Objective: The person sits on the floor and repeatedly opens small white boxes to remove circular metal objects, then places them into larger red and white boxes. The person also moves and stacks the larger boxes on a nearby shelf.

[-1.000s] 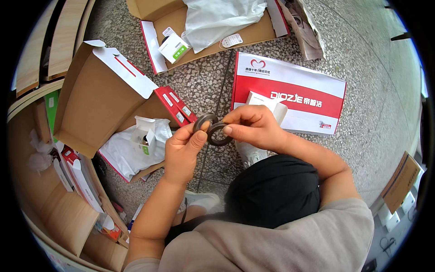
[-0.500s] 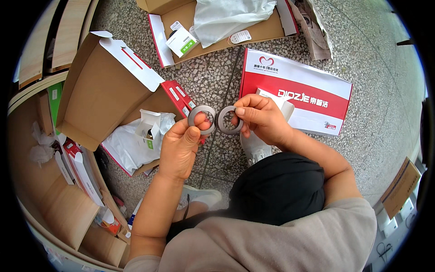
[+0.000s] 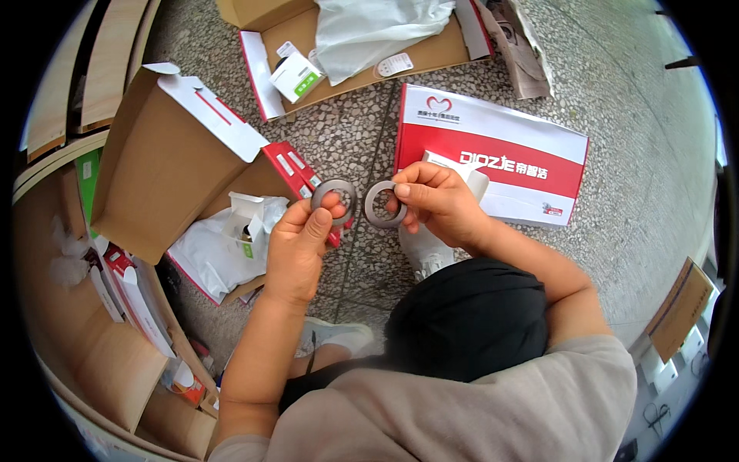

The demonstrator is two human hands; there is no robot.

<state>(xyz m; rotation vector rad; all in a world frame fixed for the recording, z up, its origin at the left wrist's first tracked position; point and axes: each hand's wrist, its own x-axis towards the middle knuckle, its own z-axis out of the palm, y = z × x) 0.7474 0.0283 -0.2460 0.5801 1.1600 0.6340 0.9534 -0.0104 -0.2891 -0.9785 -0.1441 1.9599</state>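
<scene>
My left hand point(image 3: 300, 250) pinches a flat grey metal ring point(image 3: 348, 202) between thumb and fingers, its fingertips showing through the hole. A second grey ring point(image 3: 372, 208) of like size is held by my right hand point(image 3: 443, 202), thumb in front and fingers behind. The two rings are side by side, facing up, with a narrow gap between them. Under my right wrist, a small white box point(image 3: 476, 183) lies on a closed red and white carton point(image 3: 500, 202). Left of my left hand is an open brown-lined carton point(image 3: 173, 154).
White plastic wrapping point(image 3: 208, 258) and a small opened white box point(image 3: 243, 212) lie in the left carton. Another open carton point(image 3: 296, 27) at the far side holds wrapping and a white-green box point(image 3: 296, 77). A wooden shelf unit point(image 3: 100, 369) borders the left; speckled floor point(image 3: 339, 127) lies between.
The gap between the two rings has widened slightly. Both hands keep their grips, and the surroundings have shifted a little to the left in the picture.
</scene>
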